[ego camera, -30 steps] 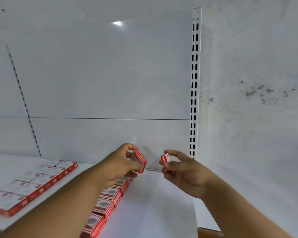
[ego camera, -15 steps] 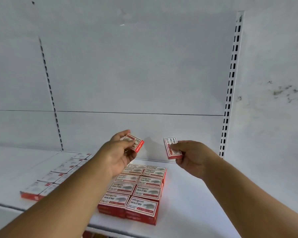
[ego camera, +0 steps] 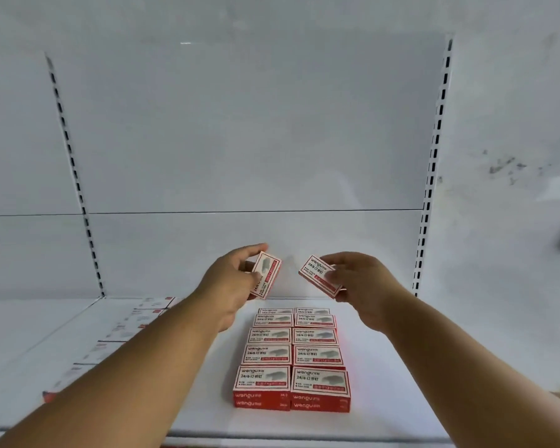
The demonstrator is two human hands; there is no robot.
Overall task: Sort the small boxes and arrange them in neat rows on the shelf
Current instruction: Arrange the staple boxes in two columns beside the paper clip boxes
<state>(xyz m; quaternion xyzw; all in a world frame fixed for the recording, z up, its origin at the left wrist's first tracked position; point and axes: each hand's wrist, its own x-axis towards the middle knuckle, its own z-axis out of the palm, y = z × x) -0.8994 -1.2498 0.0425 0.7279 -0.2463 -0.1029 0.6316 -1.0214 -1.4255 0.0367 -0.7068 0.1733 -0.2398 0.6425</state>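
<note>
Gripping one small box each, both hands (ego camera: 232, 287) (ego camera: 366, 286) hover above the stacked rows (ego camera: 293, 357).

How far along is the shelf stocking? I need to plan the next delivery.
Done: a two-wide block of staple boxes stands squared on the shelf; more rows lie left. In hand: the left hand and right hand each hold one box. Left: placing both.
</note>
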